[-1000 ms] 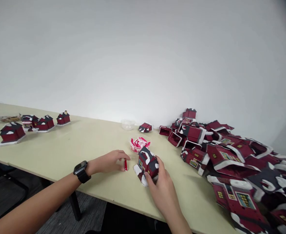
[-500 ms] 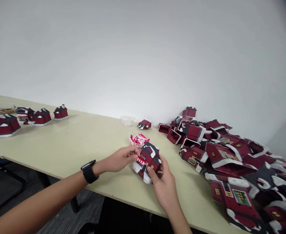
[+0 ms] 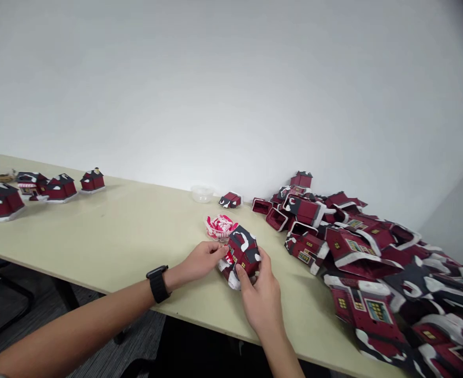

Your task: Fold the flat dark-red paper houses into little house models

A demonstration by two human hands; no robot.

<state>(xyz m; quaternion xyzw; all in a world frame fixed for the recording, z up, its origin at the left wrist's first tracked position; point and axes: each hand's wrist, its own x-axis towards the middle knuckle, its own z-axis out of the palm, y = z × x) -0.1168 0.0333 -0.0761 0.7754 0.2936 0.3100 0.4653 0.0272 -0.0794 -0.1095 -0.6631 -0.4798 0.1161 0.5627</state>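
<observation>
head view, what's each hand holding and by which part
The right hand grips the small red house by its right side. The left hand appears to pinch the striped piece by its left end.

A pale table [image 3: 136,226] carries four upright houses [image 3: 92,182], two clear bowls [image 3: 203,196] and a dark-red heap of houses [image 3: 351,248].

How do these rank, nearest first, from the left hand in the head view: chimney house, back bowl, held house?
1. Held house: in the right hand, beside the left hand.
2. Back bowl: near the wall.
3. Chimney house: far left.
</observation>
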